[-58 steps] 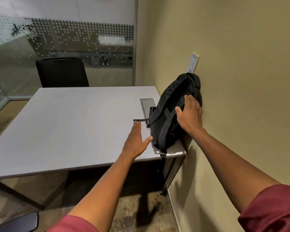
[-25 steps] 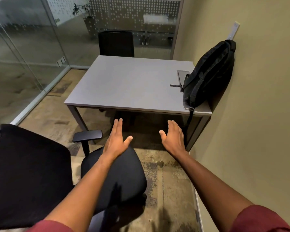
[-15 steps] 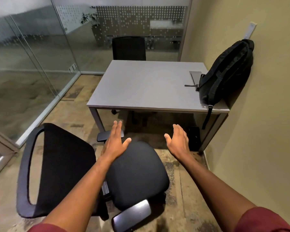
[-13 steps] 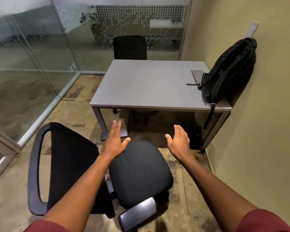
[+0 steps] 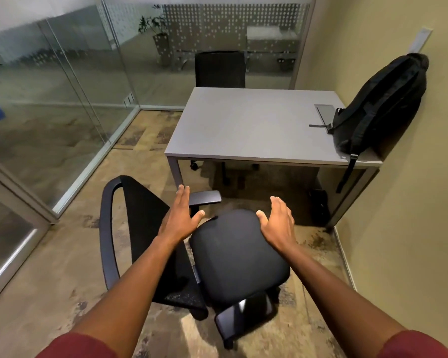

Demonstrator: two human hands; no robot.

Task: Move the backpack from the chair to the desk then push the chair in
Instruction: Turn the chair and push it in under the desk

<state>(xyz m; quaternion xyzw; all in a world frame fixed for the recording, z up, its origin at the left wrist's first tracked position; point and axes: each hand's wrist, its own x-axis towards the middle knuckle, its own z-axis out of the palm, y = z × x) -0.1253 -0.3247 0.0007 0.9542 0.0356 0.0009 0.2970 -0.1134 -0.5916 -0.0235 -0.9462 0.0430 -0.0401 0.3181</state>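
We see a small office with a glass wall left of the desk. Since half a second ago the chair appears more centred. Our left hand and right hand, both spread and empty, hover over its seat, in front of the desk. The backpack stands on the desk's right end, well apart from them.

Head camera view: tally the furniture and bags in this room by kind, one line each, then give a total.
Office chairs: 2, the near chair under the open left hand and right hand, and the far chair behind the desk
Desks: 1, the grey desk
Backpacks: 1, the black backpack on the desk against the wall
Total: 4
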